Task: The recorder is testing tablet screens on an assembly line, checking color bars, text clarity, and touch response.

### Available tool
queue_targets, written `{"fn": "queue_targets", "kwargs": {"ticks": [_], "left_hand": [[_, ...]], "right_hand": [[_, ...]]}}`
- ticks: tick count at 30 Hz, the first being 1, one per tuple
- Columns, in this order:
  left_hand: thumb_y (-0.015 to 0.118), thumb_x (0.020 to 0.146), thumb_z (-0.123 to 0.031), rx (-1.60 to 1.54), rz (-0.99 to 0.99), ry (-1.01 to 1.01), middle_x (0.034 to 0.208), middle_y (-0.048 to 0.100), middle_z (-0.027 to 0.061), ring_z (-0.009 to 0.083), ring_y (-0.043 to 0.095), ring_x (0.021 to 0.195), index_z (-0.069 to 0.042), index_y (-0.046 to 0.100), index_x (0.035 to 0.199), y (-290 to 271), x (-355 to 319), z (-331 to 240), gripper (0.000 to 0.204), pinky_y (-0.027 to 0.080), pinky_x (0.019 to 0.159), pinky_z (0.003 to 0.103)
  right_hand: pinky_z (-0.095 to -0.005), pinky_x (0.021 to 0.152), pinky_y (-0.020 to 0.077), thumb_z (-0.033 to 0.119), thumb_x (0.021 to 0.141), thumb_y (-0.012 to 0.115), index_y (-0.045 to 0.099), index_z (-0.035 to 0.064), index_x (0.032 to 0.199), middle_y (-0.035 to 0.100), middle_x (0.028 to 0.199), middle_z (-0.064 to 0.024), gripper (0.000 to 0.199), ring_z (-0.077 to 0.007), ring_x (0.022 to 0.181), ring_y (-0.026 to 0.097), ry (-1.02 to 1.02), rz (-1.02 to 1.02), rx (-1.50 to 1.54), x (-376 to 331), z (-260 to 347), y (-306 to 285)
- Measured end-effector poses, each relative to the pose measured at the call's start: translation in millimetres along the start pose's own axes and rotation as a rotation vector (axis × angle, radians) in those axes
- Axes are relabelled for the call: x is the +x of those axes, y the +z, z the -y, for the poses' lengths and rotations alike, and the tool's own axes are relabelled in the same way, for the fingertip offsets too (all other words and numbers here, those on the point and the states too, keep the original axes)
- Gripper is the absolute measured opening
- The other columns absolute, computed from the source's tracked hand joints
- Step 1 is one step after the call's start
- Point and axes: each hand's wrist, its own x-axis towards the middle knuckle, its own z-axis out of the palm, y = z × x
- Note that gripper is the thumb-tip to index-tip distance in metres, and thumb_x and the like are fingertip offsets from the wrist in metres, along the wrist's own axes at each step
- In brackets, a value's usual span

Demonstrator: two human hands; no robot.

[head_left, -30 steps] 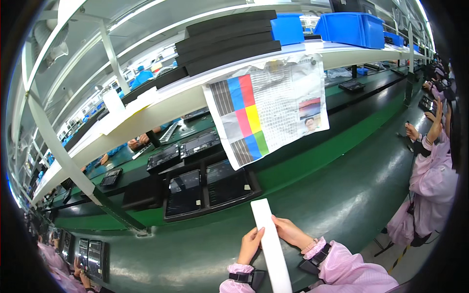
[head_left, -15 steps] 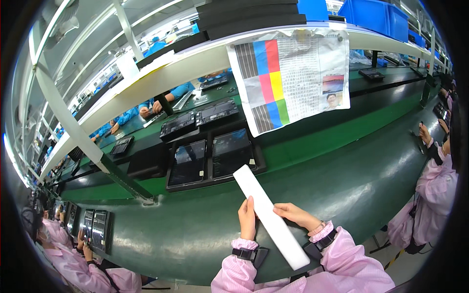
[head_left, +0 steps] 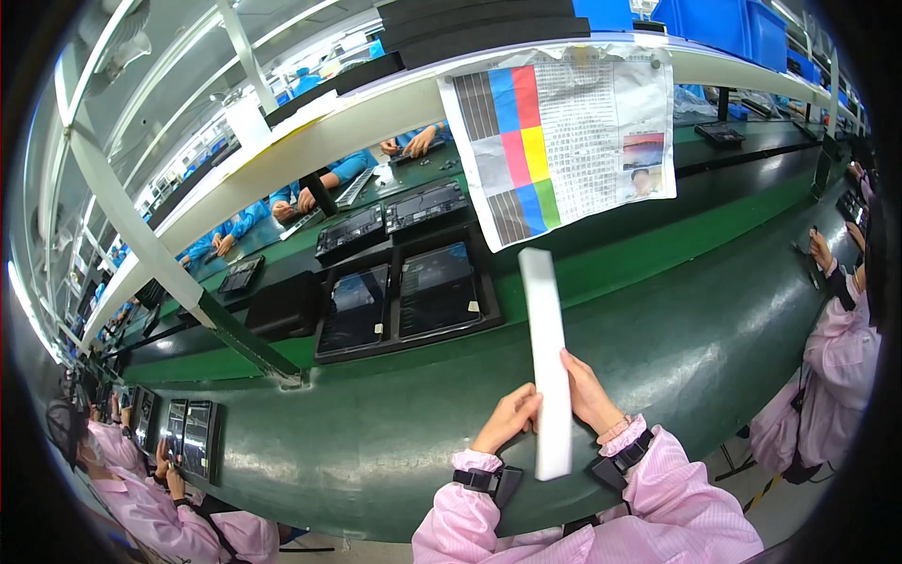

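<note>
Hands, two of them, grip one long white bar (head_left: 551, 348) that stands nearly upright in the view, its top toward twelve o'clock. Fingers of the left hand (head_left: 510, 418) are bent in against its lower left edge; the right hand (head_left: 590, 393) is closed on its right edge, thumb side showing. Two black wrist straps ring the pink cuffs.

Clock directions run from the bar. At ten o'clock, well apart from it, one black tray (head_left: 392, 301) holds two dark screens (head_left: 439, 289), and two flat black devices (head_left: 425, 207) sit just behind. One printed sheet (head_left: 564, 141) hangs from the shelf (head_left: 291, 141) at twelve, blocking part of the green bench (head_left: 376, 442). One slanting white post (head_left: 141, 240) stands at about ten, farther off than the tray. Blue bins (head_left: 719, 33) show at one o'clock; people in pink work at three and between eight and nine.

The bar hides most of the right fingers. The upper edge cuts off the black stack (head_left: 484, 33) and bins, so the bins cannot be counted surely. Small parts on the devices are too fine to make out.
</note>
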Motion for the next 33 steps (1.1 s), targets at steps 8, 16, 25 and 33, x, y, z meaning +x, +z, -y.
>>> {"fn": "queue_targets", "kwargs": {"ticks": [8,16,25,33], "left_hand": [[0.052,0.091,-0.015,0.010,-0.425,0.138,0.089,0.059,0.0047,0.0093,0.057,0.077,0.000,0.051,0.102,1,10,5,0.018,0.046,0.071,0.024],[0.045,0.096,-0.023,-0.184,-0.789,0.345,0.095,0.057,0.0071,0.0108,0.055,0.085,0.000,0.047,0.109,-7,7,4,0.027,0.045,0.075,0.025],[0.028,0.099,-0.035,-0.174,-0.589,0.103,0.084,0.059,0.0075,0.0114,0.056,0.065,0.001,0.050,0.106,-6,9,6,0.043,0.044,0.052,0.021],[0.028,0.098,-0.042,-0.246,-0.617,0.092,0.075,0.058,0.0069,0.0117,0.054,0.057,-0.002,0.050,0.093,-5,11,9,0.046,0.042,0.047,0.022]], "right_hand": [[-0.0302,0.079,0.0460,0.028,0.094,0.047,0.046,0.0029,0.120,0.058,0.102,-0.0034,0.036,-0.0137,0.092,0.056,-0.045,0.147,-0.105,1,-2,1],[-0.0253,0.078,0.0449,0.021,0.090,0.056,0.043,0.0004,0.121,0.059,0.106,-0.0066,0.040,-0.0108,0.093,0.055,0.324,0.612,-0.577,-3,-12,-2],[-0.0171,0.047,0.0324,0.022,0.092,0.052,0.045,0.0034,0.114,0.053,0.080,-0.0007,0.030,-0.0044,0.058,0.044,0.006,0.172,-0.268,-10,2,12],[-0.0173,0.040,0.0287,0.023,0.089,0.056,0.053,0.0020,0.096,0.053,0.072,-0.0012,0.023,-0.0035,0.049,0.040,0.133,0.177,-0.397,-5,2,-5]]}}
